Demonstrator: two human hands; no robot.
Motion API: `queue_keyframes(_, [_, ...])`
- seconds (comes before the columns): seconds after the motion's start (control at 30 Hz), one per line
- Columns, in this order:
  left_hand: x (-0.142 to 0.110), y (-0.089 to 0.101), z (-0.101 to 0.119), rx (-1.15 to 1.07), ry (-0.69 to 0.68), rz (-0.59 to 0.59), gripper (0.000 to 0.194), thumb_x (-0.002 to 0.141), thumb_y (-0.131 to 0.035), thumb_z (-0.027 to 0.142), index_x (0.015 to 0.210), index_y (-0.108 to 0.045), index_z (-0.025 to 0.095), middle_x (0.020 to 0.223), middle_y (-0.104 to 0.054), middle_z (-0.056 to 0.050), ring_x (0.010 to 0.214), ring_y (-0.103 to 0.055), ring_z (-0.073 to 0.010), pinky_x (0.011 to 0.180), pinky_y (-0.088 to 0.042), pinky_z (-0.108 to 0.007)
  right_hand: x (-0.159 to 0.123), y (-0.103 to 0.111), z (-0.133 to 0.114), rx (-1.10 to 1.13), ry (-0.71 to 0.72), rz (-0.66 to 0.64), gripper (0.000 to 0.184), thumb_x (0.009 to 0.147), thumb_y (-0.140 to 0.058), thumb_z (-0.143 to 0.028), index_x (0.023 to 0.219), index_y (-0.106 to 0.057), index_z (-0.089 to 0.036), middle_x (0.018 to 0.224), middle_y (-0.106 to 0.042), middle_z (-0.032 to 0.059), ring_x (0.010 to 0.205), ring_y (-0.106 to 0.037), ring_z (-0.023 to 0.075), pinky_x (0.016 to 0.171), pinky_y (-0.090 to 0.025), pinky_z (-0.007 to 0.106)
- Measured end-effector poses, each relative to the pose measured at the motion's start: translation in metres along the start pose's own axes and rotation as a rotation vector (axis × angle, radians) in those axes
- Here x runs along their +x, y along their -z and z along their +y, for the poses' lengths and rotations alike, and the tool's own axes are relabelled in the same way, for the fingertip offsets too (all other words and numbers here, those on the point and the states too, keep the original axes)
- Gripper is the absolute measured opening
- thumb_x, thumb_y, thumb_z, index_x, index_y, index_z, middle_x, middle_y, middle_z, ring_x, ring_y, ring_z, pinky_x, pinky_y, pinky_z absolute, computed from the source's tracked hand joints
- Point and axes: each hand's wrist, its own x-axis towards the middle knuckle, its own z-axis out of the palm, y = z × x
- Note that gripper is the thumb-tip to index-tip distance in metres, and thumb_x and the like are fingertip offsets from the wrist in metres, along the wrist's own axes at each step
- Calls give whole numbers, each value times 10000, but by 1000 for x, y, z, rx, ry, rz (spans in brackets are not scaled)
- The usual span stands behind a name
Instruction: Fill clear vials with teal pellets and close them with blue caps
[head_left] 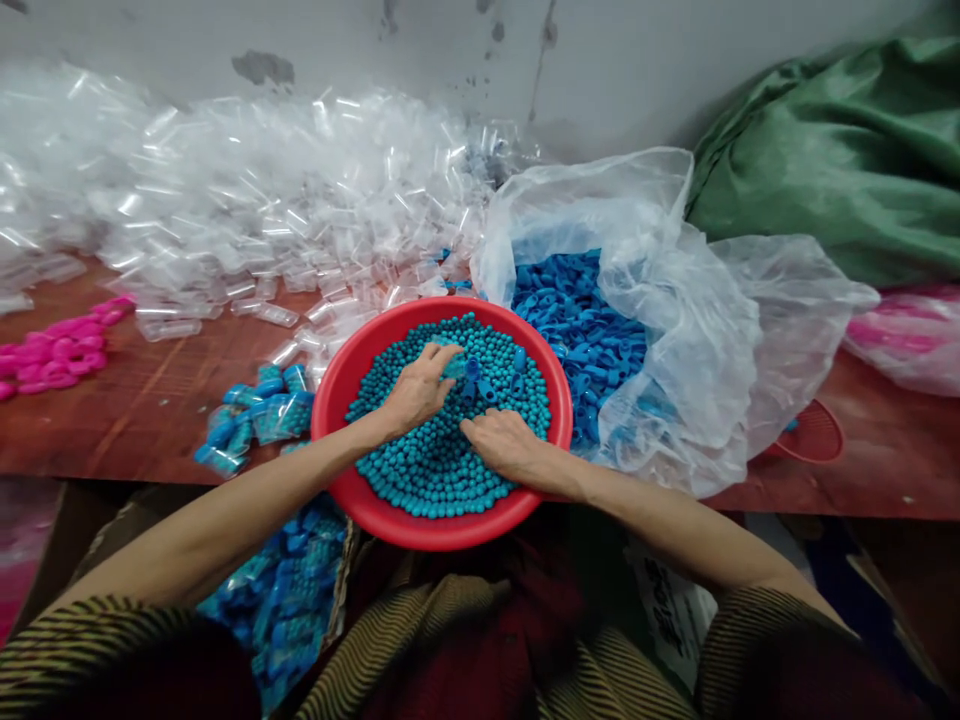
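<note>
Teal beads [435, 490] lie under left fingers [446, 353] and right fingers [477, 430].

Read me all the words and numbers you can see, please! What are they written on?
Dark printing on the white wrapping below the table, on the right: slanted and too blurred to read.
I can't find any other words, labels, brands, numbers or signs.

Beads [435, 490] lie in the basin [327, 400], below the fingers [448, 354]; tubes [300, 190] beyond and left; caps [574, 310] in a bag [679, 340], right; filled tubes [279, 416], left.
</note>
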Motion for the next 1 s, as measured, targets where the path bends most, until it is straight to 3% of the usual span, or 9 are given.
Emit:
queue_keyframes(0.07, [-3, 5, -2, -17, 102, 48, 402, 817, -461, 232, 1211, -483, 157, 1085, -583, -90, 909, -576, -177, 838, -449, -300, -1, 2, 2, 20, -9, 3, 231, 891, -366, -134, 1004, -566, -163, 876, -662, 102, 841, -618, 213, 654, -434, 289])
queue_keyframes(0.17, [-6, 14, -3, 53, 390, 63, 364, 846, -420, 357, 1114, -535, 137, 862, -644, -84, 807, -605, -207, 763, -452, -315, -3, 4, 3, 50, -15, 55, 242, 892, -351, -130, 1034, -543, -173, 894, -652, 92, 841, -601, 215, 641, -423, 294])
queue_keyframes(0.27, [-7, 19, -2, 49, 607, -97, 380, 829, -416, 450, 964, -593, 142, 736, -653, -83, 758, -627, -235, 675, -444, -305, -5, 3, 2, 71, -6, 100, 254, 896, -318, -102, 978, -552, -159, 918, -639, 94, 874, -574, 231, 656, -421, 313])
queue_keyframes(0.37, [1, 13, -1, -73, 699, -237, 466, 836, -351, 519, 837, -614, 135, 628, -646, -74, 559, -614, -201, 529, -418, -274, -6, -1, 0, 65, 24, 119, 255, 887, -316, -81, 913, -562, -148, 932, -623, 111, 906, -558, 240, 673, -422, 320])
queue_keyframes(0.47, [21, -4, 2, -95, 721, -224, 522, 829, -322, 556, 790, -622, 130, 596, -641, -74, 470, -579, -183, 471, -397, -272, -4, -6, 0, 62, 21, 133, 258, 866, -315, -56, 954, -542, -139, 939, -614, 123, 911, -565, 249, 673, -428, 327])
queue_keyframes(0.6, [49, -21, 12, -57, 695, -95, 400, 804, -425, 474, 910, -607, 135, 741, -671, -73, 646, -626, -191, 566, -432, -265, -3, -5, 5, 142, -24, 75, 258, 870, -310, -71, 1048, -488, -129, 924, -638, 117, 834, -615, 238, 636, -436, 319])
queue_keyframes(0.77, [38, -1, 12, 28, 554, -46, 305, 784, -494, 375, 978, -562, 149, 892, -666, -72, 843, -615, -203, 717, -439, -273, -4, 1, 15, 331, -114, 112, 184, 882, -434, -202, 1041, -505, -145, 883, -669, 111, 839, -643, 241, 676, -448, 306])
queue_keyframes(0.9, [-4, 22, 0, 166, 455, -340, 263, 769, -520, 302, 984, -565, 158, 899, -662, -78, 881, -605, -223, 728, -426, -277, 0, 1, 26, 786, -169, 317, 172, 876, -462, -231, 1028, -512, -166, 911, -651, 77, 871, -625, 203, 735, -475, 307])
queue_keyframes(1.0, [-26, 20, 1, 79, 480, -520, 133, 701, -583, 258, 801, -615, 176, 758, -659, -41, 787, -612, -212, 660, -420, -257, 5, 1, 31, 1261, -185, 272, 104, 834, -466, -200, 934, -491, -188, 815, -596, 15, 738, -617, 148, 596, -512, 256])
